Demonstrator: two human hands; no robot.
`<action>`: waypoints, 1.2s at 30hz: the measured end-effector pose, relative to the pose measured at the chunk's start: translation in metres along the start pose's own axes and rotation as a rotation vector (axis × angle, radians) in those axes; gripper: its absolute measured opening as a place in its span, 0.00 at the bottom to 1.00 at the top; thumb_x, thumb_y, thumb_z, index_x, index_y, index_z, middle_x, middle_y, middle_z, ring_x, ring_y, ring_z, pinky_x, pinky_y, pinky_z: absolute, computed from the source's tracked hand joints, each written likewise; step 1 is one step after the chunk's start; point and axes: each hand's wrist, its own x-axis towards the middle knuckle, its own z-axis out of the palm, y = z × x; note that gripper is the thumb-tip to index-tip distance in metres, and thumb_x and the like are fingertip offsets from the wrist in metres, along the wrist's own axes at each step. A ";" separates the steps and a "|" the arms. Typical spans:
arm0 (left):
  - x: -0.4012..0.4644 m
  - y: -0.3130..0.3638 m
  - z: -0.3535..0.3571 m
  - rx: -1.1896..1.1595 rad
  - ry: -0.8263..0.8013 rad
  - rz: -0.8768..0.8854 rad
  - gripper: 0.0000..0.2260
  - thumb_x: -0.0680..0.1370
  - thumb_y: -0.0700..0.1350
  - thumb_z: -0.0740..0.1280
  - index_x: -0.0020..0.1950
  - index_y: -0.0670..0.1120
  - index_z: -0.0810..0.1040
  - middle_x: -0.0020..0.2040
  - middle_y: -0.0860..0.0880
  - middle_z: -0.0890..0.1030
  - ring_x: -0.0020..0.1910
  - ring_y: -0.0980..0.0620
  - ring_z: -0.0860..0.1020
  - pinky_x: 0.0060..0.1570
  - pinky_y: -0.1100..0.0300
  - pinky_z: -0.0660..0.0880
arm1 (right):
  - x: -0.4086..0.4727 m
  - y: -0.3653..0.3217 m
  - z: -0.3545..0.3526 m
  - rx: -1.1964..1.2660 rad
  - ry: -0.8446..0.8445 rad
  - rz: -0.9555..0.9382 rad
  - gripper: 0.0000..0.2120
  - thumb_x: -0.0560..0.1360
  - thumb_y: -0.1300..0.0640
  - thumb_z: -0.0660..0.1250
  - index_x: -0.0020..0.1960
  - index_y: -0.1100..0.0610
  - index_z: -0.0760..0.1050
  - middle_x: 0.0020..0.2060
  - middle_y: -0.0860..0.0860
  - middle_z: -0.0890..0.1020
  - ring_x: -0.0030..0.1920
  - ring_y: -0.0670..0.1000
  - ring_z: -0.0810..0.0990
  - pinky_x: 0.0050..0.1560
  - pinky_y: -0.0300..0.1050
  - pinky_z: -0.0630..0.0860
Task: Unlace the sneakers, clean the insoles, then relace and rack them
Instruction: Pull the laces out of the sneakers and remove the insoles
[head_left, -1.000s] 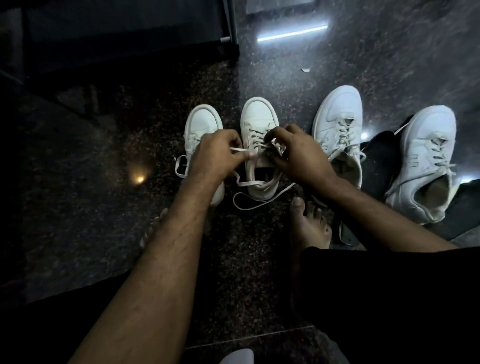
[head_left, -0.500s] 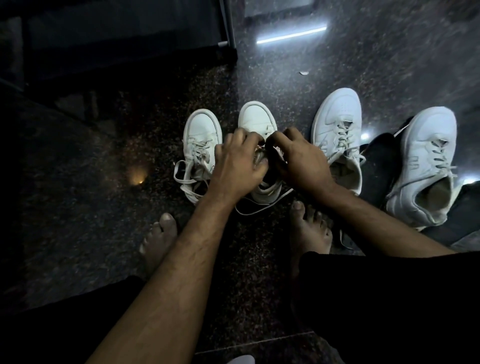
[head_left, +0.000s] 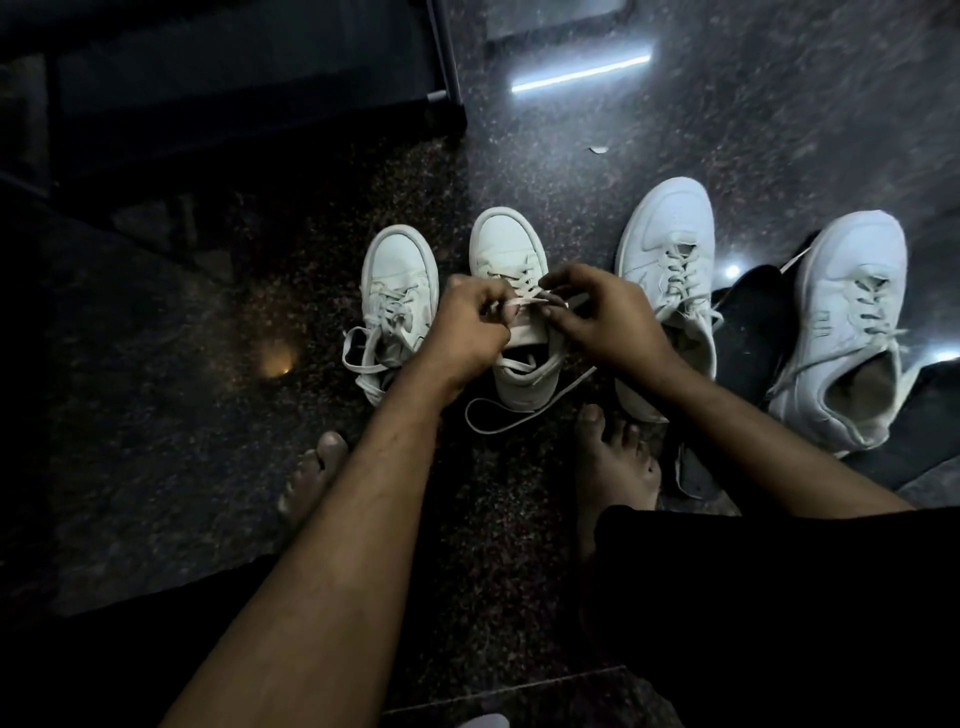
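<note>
Four white laced sneakers stand on the dark speckled stone floor (head_left: 519, 156); my left hand (head_left: 462, 332) and right hand (head_left: 608, 317) both pinch the flat white lace (head_left: 524, 304) over the second-from-left white sneaker (head_left: 511, 260); I judge low light risks a missed eyelet or a snag.

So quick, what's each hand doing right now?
Left hand: pinching the shoelace of the second sneaker from the left.
Right hand: pinching the same shoelace.
</note>
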 end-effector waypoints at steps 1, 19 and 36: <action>-0.004 0.002 0.000 -0.211 0.006 -0.041 0.16 0.69 0.28 0.66 0.36 0.51 0.74 0.42 0.45 0.74 0.38 0.51 0.74 0.35 0.65 0.72 | 0.001 0.002 -0.001 0.014 -0.017 0.044 0.14 0.71 0.53 0.74 0.56 0.47 0.79 0.45 0.44 0.84 0.42 0.45 0.82 0.48 0.45 0.79; -0.005 0.017 -0.012 0.442 0.068 0.093 0.13 0.72 0.62 0.73 0.52 0.58 0.84 0.33 0.54 0.76 0.39 0.51 0.79 0.36 0.58 0.69 | -0.005 -0.002 0.024 -0.125 0.028 -0.033 0.16 0.72 0.55 0.68 0.60 0.52 0.74 0.52 0.53 0.77 0.50 0.56 0.78 0.50 0.51 0.76; -0.014 0.001 -0.007 0.777 0.311 0.464 0.10 0.77 0.49 0.71 0.41 0.43 0.83 0.44 0.48 0.77 0.41 0.46 0.77 0.38 0.52 0.72 | -0.020 -0.005 0.032 -0.161 0.180 -0.150 0.12 0.78 0.45 0.65 0.52 0.52 0.71 0.48 0.47 0.74 0.43 0.51 0.77 0.39 0.54 0.76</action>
